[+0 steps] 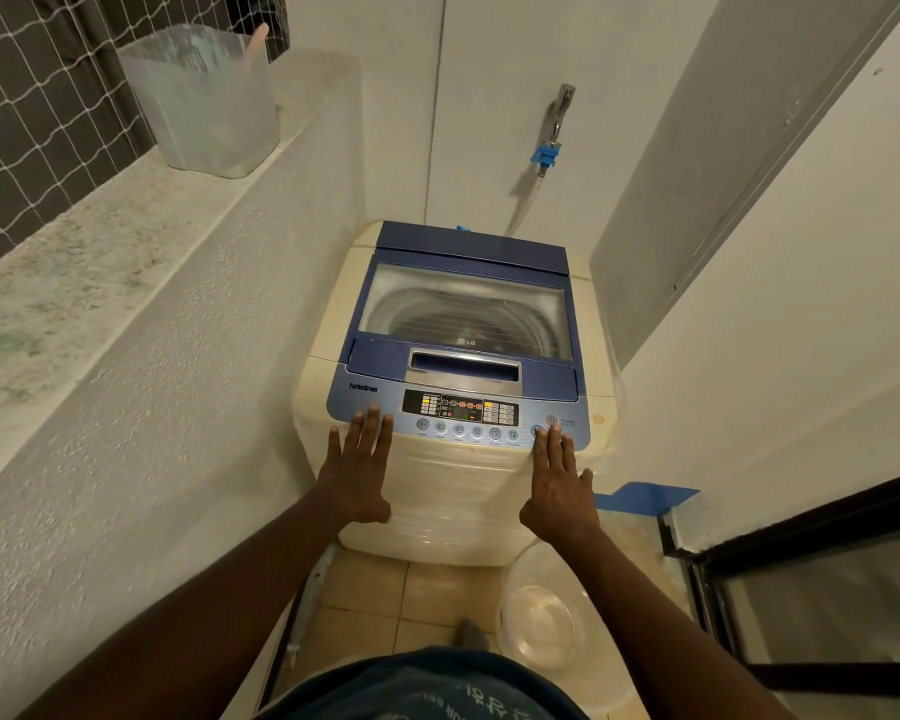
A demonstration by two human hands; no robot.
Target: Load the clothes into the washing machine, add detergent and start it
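A translucent plastic container (206, 101) stands on the speckled ledge (74, 262). White netting (37, 96) runs behind the ledge. A wall tap (559, 114) with blue fitting sits right of the ledge. A clear bowl (541, 621) rests on the tiled floor (365, 595) below the ledge level.

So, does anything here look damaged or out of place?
Nothing looks broken. One oddity: the washing machine front is covered in clear plastic film, and blue tape sticks to the wall beside it.
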